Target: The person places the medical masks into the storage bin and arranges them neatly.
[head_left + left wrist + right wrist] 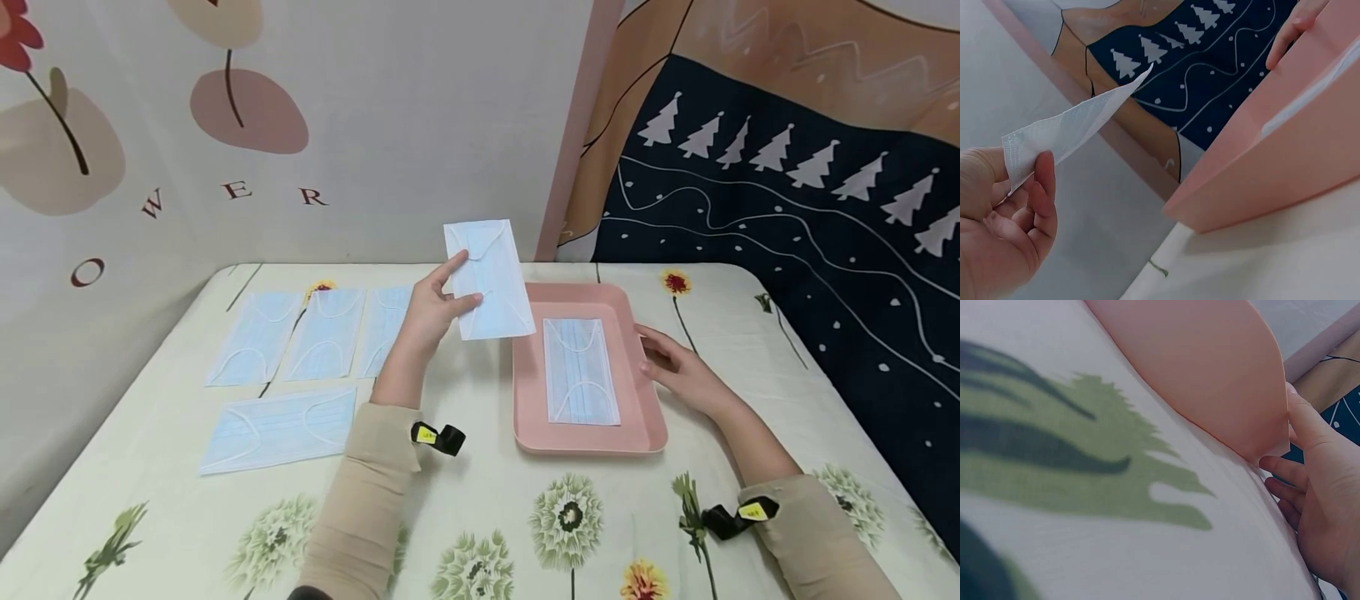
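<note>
My left hand (433, 310) pinches a light-blue face mask (491, 279) by its left edge, thumb on the near face. That mask is raised and tilted, just left of the pink tray (528, 437). Inside the tray a second face mask (581, 371) lies flat, its white ear loops showing. On the tray's right side my right hand (682, 375) holds the wall; the right wrist view has the thumb at the rim and the other fingers (1285, 472) low against the outside. In the left wrist view the held mask (1069, 128) appears nearly edge-on.
Left of the tray, three masks lie in a row, the leftmost mask (255, 337) angled and the third partly hidden by my left arm. Nearer me lies another mask (277, 429), turned sideways. A flowered cloth (480, 492) covers the table; printed curtains (420, 125) hang behind it.
</note>
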A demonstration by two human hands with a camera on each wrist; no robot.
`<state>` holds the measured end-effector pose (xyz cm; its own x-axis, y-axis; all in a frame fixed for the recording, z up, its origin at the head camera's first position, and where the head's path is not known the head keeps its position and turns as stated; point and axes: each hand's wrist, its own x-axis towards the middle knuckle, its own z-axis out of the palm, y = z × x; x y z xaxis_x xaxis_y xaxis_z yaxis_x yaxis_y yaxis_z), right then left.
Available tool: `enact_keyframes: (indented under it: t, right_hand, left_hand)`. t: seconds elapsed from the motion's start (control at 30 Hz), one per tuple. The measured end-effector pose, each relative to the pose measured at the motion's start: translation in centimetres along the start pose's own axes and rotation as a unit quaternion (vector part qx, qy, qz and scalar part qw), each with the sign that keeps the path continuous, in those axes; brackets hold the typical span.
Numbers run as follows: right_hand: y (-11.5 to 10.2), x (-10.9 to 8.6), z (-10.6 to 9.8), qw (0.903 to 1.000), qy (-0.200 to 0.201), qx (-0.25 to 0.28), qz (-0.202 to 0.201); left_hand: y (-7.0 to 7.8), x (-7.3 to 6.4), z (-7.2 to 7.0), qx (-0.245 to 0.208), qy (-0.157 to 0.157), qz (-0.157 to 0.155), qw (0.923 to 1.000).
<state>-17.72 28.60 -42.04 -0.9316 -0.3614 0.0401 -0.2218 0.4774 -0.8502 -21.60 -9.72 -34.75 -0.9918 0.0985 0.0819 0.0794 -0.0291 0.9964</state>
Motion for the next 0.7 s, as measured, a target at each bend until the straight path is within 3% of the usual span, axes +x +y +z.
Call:
enact_keyframes:
  t: [0.4,0.7]
  right_hand:
    - [-0.1,0.0,-0.1,0.9999,0.002,-0.017,0.002]
    - [-0.1,0.0,0.0,1.0000,-0.001,-0.003,0.006]
  left_hand:
    - [0.8,-0.8,2.8,-0.041,-0.041,0.000,0.9983]
    - [0.3,-1.3,5.0,-0.038,-0.066,-0.013,0.9970]
